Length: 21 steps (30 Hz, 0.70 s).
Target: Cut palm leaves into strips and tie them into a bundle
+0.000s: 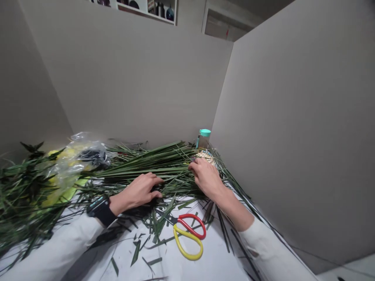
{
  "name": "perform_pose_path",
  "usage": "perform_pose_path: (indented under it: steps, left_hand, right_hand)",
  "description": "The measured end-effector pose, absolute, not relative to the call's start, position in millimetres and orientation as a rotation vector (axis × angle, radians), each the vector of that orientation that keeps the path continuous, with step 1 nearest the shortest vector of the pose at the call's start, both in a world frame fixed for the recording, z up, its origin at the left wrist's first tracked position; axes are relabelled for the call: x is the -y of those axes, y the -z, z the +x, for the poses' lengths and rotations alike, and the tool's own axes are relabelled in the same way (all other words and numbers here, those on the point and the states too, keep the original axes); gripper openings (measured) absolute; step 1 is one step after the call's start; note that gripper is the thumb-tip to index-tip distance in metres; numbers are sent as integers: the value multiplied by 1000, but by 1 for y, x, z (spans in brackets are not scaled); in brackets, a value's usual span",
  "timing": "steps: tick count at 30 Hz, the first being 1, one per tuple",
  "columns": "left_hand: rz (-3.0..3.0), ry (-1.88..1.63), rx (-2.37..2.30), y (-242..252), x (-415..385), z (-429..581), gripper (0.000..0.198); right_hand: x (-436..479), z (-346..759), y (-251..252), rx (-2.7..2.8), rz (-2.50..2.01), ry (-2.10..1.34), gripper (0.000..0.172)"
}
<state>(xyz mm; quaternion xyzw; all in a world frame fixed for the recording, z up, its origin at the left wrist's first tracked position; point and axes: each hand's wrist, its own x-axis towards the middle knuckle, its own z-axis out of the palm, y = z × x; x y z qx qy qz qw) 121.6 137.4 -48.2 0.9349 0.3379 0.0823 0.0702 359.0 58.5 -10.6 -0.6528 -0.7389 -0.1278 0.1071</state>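
Note:
A thick pile of long, narrow green leaf blades (140, 164) lies across the table at the back. My left hand (140, 190) rests at the pile's front edge, thumb and fingers apart, holding nothing visible. At the right end of the pile, the curled fingers of my right hand (206, 177) close on a green leaf blade; the fingertips are partly hidden. Scissors (189, 238) with one red and one yellow handle lie on the white table in front of both hands, their blades partly among cut leaf pieces (158, 224).
A clear bottle with a turquoise lid (205, 132) stands behind my right hand. Clear plastic bags (73, 156) with yellow contents lie at the left, beside more leafy stems (26, 195). Grey partitions (140, 78) enclose the back and right. Leaf scraps litter the white tabletop (213, 261).

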Motion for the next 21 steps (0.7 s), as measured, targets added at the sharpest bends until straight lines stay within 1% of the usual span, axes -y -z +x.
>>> perform_pose_path:
  steps: [1, 3, 5, 9, 12, 13, 17, 20, 21]
  left_hand:
    - [2820, -217, -1013, 50, -139, 122, 33]
    - [2829, -170, -1030, 54, -145, 123, 25]
    - [2832, -141, -1071, 56, -154, 122, 21]
    - [2835, -143, -1196, 59, -173, 122, 24]
    - [2842, -172, -1224, 63, -181, 125, 25]
    - [2845, -188, -1217, 64, -183, 126, 24]
    - [2856, -335, -1161, 58, -191, 126, 20]
    - [2838, -555, -1205, 45, -207, 123, 20]
    - [2824, -632, -1245, 40, -216, 123, 22]
  right_hand:
    - [-65, 360, 11, 2182, -1929, 380, 12]
    - [-76, 359, 10, 2201, -1943, 379, 16]
    - [-78, 353, 6, 2222, -1937, 374, 15]
    - [-65, 314, 2, 2371, -1762, 303, 23]
    - [-57, 283, 18, 2528, -1603, 249, 26]
    - [-58, 277, 27, 2549, -1600, 247, 24]
    - [-78, 287, 59, 2625, -1629, 232, 18]
    - [-94, 308, 64, 2660, -1612, 243, 13]
    - [-96, 313, 62, 2671, -1597, 249, 14]
